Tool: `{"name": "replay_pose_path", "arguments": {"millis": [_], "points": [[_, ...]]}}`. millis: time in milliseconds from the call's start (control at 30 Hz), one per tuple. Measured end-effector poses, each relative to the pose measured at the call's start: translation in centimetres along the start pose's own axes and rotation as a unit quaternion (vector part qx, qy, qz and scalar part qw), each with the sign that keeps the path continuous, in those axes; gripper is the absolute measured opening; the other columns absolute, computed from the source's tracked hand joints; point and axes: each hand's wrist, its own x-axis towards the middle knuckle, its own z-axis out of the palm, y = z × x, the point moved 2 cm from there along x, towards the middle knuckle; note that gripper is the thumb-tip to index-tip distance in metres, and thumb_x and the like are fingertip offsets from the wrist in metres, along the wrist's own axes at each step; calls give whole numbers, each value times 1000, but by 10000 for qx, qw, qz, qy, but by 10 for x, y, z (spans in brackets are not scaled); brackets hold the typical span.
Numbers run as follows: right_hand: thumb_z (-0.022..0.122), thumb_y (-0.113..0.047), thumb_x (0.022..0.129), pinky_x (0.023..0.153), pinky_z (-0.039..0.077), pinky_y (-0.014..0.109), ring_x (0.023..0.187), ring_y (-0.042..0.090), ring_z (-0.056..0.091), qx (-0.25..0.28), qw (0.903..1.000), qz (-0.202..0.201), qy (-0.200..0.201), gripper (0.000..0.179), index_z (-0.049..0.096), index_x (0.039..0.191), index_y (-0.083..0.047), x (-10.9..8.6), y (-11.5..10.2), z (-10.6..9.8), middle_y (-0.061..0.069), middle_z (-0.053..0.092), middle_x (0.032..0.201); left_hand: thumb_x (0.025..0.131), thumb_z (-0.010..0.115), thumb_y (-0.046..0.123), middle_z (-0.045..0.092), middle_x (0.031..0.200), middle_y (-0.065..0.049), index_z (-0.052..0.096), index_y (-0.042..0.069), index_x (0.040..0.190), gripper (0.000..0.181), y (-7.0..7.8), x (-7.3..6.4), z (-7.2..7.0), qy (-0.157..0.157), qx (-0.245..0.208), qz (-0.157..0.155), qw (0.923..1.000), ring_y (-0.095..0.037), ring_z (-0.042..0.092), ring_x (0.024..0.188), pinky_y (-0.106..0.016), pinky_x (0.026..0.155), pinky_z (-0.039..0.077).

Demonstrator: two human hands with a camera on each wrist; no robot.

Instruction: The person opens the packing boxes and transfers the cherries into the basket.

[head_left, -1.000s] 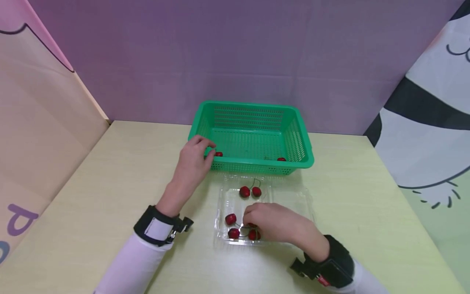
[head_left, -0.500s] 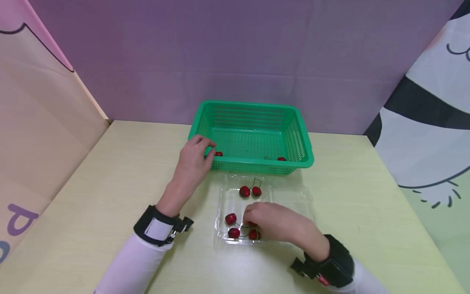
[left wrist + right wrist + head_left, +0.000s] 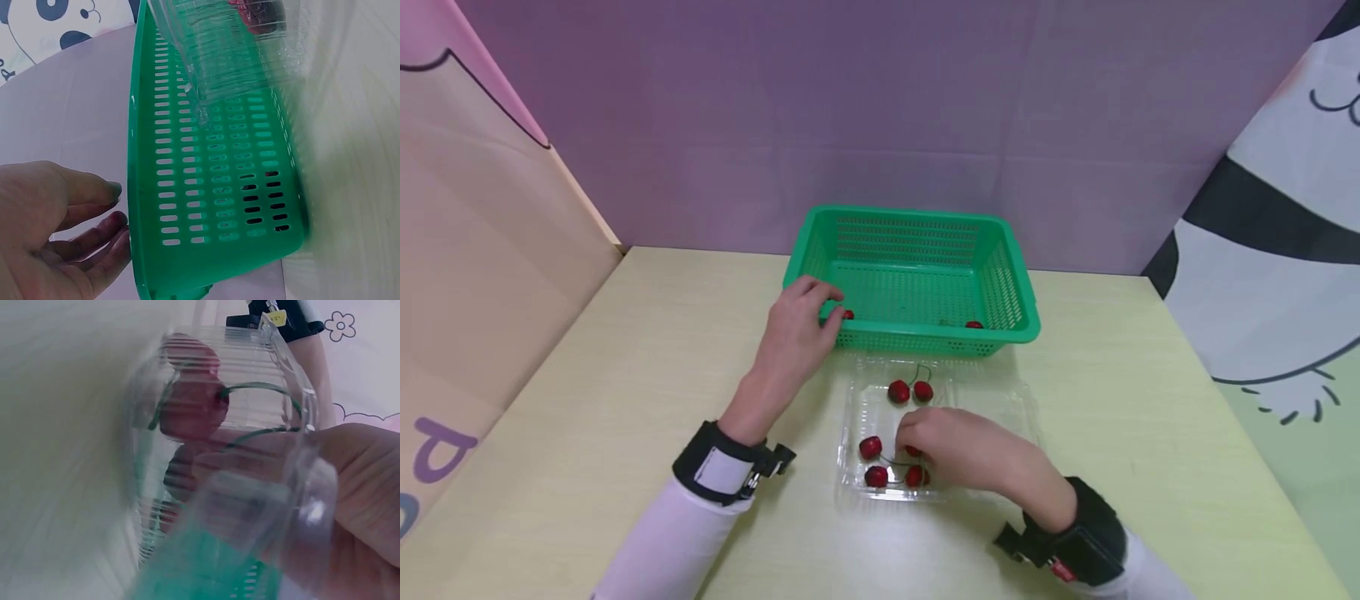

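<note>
Bench point(image 3: 685, 333) is carrying basket point(image 3: 925, 330), box point(image 3: 874, 418) lying before it. Left hand point(image 3: 793, 329) is reaching over basket's rim, fingers point(image 3: 822, 291) loose; right hand point(image 3: 958, 447) is pinching a cherry point(image 3: 913, 451) in box. Work appears unfinished: two cherries point(image 3: 973, 325) are lying in basket, five others point(image 3: 898, 392) in box.

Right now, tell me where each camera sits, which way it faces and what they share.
Head: on the head, facing forward and down at the basket, box and cherries; left hand, right hand and sleeves show.
Left wrist: on that wrist, facing the basket's slotted side, the box at top; the left hand shows at lower left.
Right wrist: on that wrist, facing the box's clear side, cherries behind it; the right hand and other forearm show.
Shared: head and left wrist both show the basket, box and left hand.
</note>
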Motion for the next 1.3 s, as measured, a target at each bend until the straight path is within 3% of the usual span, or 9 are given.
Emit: {"name": "replay_pose_path", "arguments": {"millis": [167, 467, 633, 867, 1300], "points": [[72, 2, 85, 74, 48, 16, 79, 5, 57, -60, 9996, 56, 285, 19, 72, 98, -13, -2, 3, -5, -7, 62, 89, 85, 75, 4, 62, 97, -8, 71, 2, 97, 12, 3, 0, 0, 121, -14, 169, 9998, -25, 61, 93, -29, 79, 48], [74, 1, 85, 72, 49, 20, 78, 10, 57, -56, 9952, 183, 961, 19, 70, 102, -7, -7, 8, -19, -3, 60, 88, 85, 73, 1, 62, 95, -7, 72, 0, 96, 11, 8, -2, -1, 262, -97, 490, 9984, -23, 62, 89, -26, 77, 49], [75, 1, 85, 78, 50, 22, 87, 12, 62, -97, 9901, 209, 1387, 22, 70, 105, -6, -13, 13, -27, -2, 63, 96, 85, 73, 0, 62, 94, -7, 71, 0, 96, 11, 13, -3, -2, 173, -240, 664, 9974, -20, 64, 83, -20, 73, 49], [76, 4, 82, 81, 50, 24, 93, 15, 64, 51, 9811, 98, 1932, 24, 70, 104, -5, -19, 20, -36, 1, 65, 99, 86, 72, -1, 63, 95, -8, 71, 0, 97, 11, 20, -5, -4, 48, -438, 717, 9965, -20, 68, 82, -22, 71, 52], [77, 2, 81, 82, 50, 26, 94, 16, 62, -4, 9708, 494, 2347, 26, 69, 105, -4, -25, 27, -46, -1, 64, 98, 86, 73, 1, 63, 94, -6, 71, 2, 96, 10, 27, -6, -5, -84, -292, 916, 9953, -19, 67, 83, -17, 73, 50]]}}
